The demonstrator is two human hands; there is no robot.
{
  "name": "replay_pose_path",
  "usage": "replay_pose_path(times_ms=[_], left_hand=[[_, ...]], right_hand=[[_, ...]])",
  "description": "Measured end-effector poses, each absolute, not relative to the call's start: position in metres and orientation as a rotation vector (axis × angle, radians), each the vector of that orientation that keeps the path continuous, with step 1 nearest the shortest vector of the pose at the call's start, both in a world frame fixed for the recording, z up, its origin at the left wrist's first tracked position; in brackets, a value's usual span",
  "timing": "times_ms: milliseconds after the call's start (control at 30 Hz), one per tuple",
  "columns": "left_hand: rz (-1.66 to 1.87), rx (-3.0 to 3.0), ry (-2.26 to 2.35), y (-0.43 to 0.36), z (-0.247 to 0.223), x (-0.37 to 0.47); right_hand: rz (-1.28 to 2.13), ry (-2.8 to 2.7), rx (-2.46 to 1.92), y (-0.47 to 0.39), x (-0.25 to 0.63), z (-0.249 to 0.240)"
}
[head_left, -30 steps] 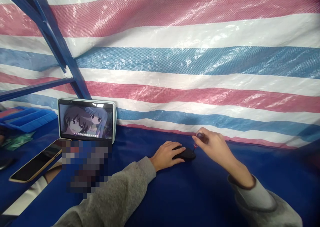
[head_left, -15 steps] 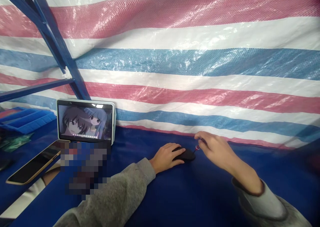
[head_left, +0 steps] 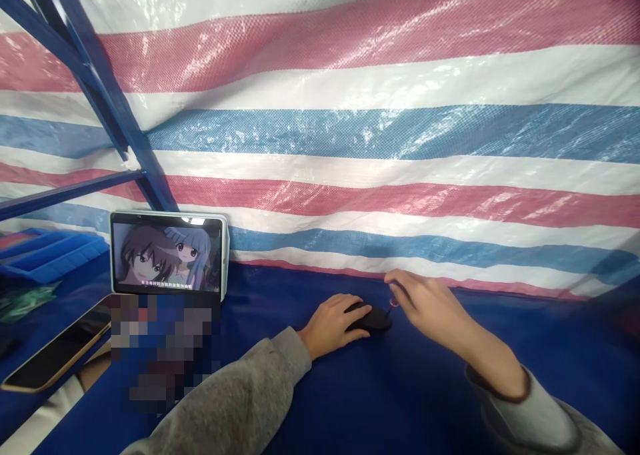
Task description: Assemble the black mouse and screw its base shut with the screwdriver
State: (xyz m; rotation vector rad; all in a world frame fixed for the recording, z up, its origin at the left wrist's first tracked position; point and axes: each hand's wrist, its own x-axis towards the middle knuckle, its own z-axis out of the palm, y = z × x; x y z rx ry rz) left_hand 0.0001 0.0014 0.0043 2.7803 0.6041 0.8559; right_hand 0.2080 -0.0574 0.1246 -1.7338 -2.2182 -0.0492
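A dark, rounded object like a computer mouse (head_left: 373,317) lies on the blue table (head_left: 350,401). My left hand (head_left: 335,323) is wrapped round its left end, fingers on top and thumb along the near side. At its right end stands a small screwdriver (head_left: 393,303) with a reddish, partly clear handle, its thin shaft meeting the object's edge. Over that handle, my right hand (head_left: 420,303) is bent down with its fingers pinched together; they hide the handle's top.
A tablet (head_left: 167,255) playing a cartoon leans at the left, with a phone (head_left: 60,345) in front. Beyond are a blue tray (head_left: 55,255) and green pieces (head_left: 30,301). A blue metal frame (head_left: 107,101) and striped sheeting (head_left: 375,131) stand behind. A pixelated patch hides part of the left.
The whole view has shifted slightly, with the scene sitting lower. The fingers of my right hand have changed their bend a little around the screwdriver, and more of its handle shows.
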Motion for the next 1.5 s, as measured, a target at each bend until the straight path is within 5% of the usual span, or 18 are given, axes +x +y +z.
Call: replay_pose_path(times_ms=[1500], left_hand=[[0.882, 2.855, 0.591, 0.0009, 0.0038, 0.0020]], right_hand=[[-0.089, -2.169, -1.894, -0.0538, 0.2078, 0.1171]])
